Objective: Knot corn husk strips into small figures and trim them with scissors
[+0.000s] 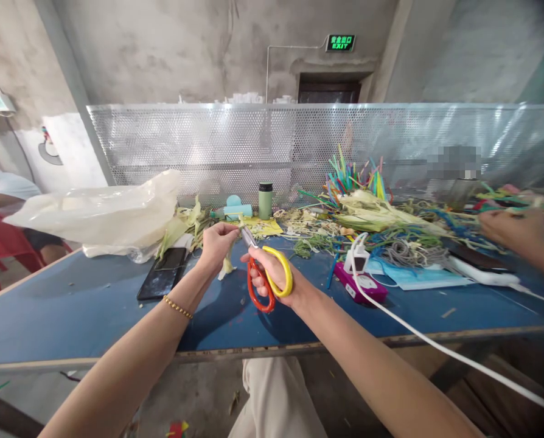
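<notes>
My right hand [272,274] grips a pair of scissors [271,292] with one red and one yellow handle loop. The metal blades point up and left, close to the fingertips of my left hand [218,244]. In that hand, thumb and fingers are pinched on a pale strip of corn husk [227,267], part of which hangs below the fingers. The blade tips meet or overlap the upper end of the husk; whether they cut into it I cannot tell. Both hands are above the blue tabletop [117,331].
A black phone [163,275] lies left, beside a large plastic bag [103,210]. Behind are a green bottle [265,202], husks [376,210] and coloured stems [352,176]. At right, a purple box [358,283] and a white cable [418,331] sit near another person's hand [518,228].
</notes>
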`<state>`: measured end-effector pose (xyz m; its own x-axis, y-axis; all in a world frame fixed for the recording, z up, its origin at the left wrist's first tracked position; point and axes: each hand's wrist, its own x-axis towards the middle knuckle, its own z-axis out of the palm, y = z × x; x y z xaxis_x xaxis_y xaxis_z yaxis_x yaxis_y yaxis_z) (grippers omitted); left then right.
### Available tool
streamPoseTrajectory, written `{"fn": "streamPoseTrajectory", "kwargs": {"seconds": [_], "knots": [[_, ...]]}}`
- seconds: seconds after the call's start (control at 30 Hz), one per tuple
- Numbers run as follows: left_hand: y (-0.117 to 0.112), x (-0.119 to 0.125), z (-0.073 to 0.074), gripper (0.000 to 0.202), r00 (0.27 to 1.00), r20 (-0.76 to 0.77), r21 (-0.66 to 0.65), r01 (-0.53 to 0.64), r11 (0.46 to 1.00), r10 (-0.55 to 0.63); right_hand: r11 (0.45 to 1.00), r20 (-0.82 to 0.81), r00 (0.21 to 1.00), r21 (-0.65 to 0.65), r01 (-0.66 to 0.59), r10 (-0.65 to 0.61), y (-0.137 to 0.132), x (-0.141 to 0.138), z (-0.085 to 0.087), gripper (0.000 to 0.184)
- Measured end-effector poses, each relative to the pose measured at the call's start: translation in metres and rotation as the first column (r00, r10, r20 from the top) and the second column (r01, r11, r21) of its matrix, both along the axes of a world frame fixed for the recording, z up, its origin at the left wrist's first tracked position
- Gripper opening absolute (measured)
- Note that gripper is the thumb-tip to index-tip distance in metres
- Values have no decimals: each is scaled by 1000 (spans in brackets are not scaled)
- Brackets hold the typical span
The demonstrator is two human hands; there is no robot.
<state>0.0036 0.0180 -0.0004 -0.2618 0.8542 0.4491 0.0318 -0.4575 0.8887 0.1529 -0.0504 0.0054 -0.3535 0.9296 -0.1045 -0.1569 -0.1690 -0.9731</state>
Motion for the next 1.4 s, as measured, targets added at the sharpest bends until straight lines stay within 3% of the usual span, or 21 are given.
{"fn": "streamPoseTrajectory", "kwargs": {"seconds": [0.23, 0.43, 0.53, 0.6, 0.67, 0.83, 0.93, 1.13, 1.4], "knots": [[1, -4, 2, 16, 947, 287, -164, 195, 967, -143, 998, 150, 988, 48, 42, -49, -5, 14, 5, 24], [5, -9, 3, 17, 903, 369, -166, 297, 940, -220, 963, 366, 924, 269, 6, -109, -4, 38, 4, 30], [1, -10, 7, 15, 882, 401, -170, 339, 925, -249, 855, 521, 792, 518, 3, -319, 8, 49, 1, 29], [-2, -10, 11, 15, 860, 439, -194, 373, 907, -260, 734, 581, 649, 677, -50, -491, 16, 57, -1, 25], [-5, -12, 14, 15, 828, 485, -208, 421, 883, -281, 664, 618, 513, 739, -119, -596, 21, 64, -4, 23], [-6, -15, 17, 19, 732, 602, -217, 533, 818, -318, 622, 659, 247, 752, -216, -711, 15, 68, -9, 30], [-6, -14, 17, 20, 703, 650, -233, 548, 804, -290, 578, 629, 162, 769, -272, -760, 8, 64, -12, 30], [-12, -10, 18, 12, 686, 660, -238, 577, 782, -306, 499, 563, 110, 795, -346, -819, 1, 54, -14, 29], [-16, -7, 17, 14, 647, 673, -207, 629, 749, -357, 476, 541, 60, 783, -401, -839, -1, 49, -14, 25]]}}
